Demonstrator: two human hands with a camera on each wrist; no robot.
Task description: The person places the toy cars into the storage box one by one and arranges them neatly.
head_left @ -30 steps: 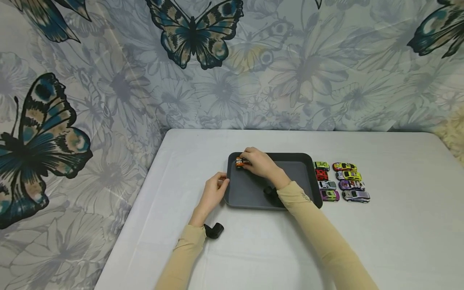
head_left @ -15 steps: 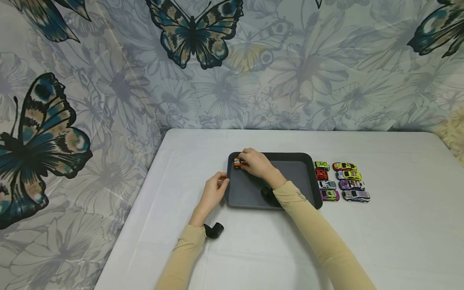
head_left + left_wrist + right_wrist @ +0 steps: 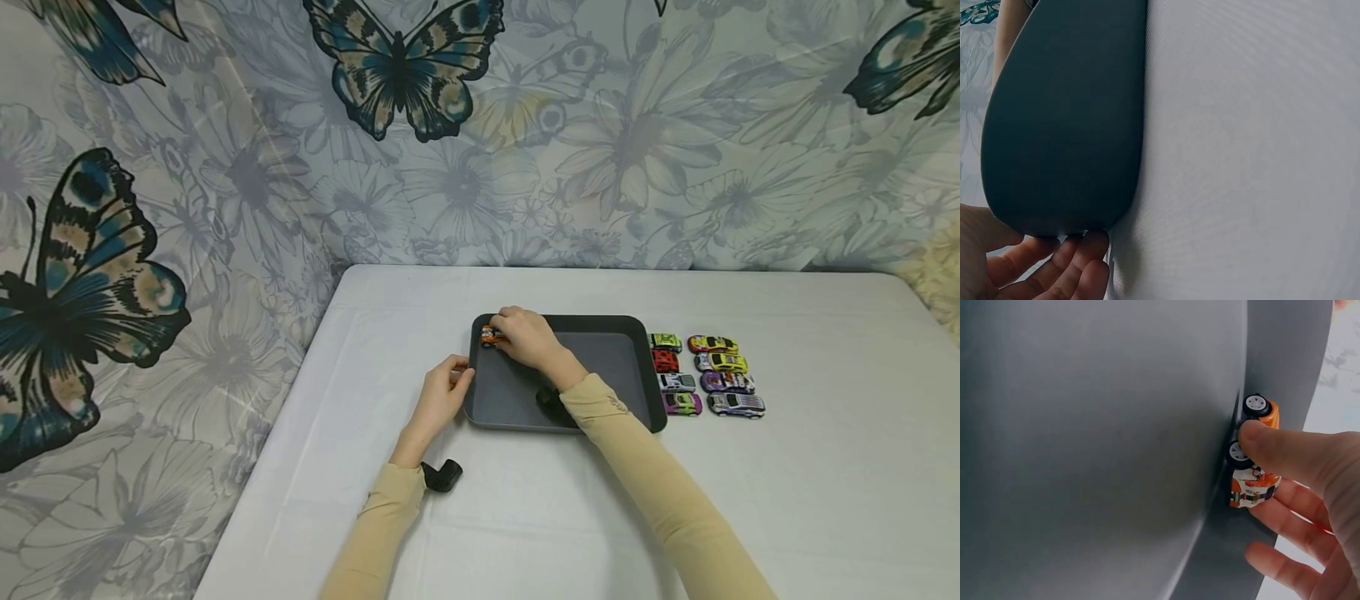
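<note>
In the far left corner of the dark grey tray, my right hand holds an orange and white toy car. The right wrist view shows my thumb against the side of the car, by its wheels, with fingers behind it; the car sits right along the tray's inner wall. My left hand grips the tray's left end near the rim. From the left wrist, its fingertips press on the outer wall of the tray, the thumb partly hidden.
Several toy cars stand in two columns right of the tray, among them a red car, a yellow car and a silver car. A white cloth covers the table. Behind it hangs a butterfly-patterned backdrop.
My right hand has shifted slightly left with the orange car, closer to the tray's left wall. The left hand stays at the tray's edge.
</note>
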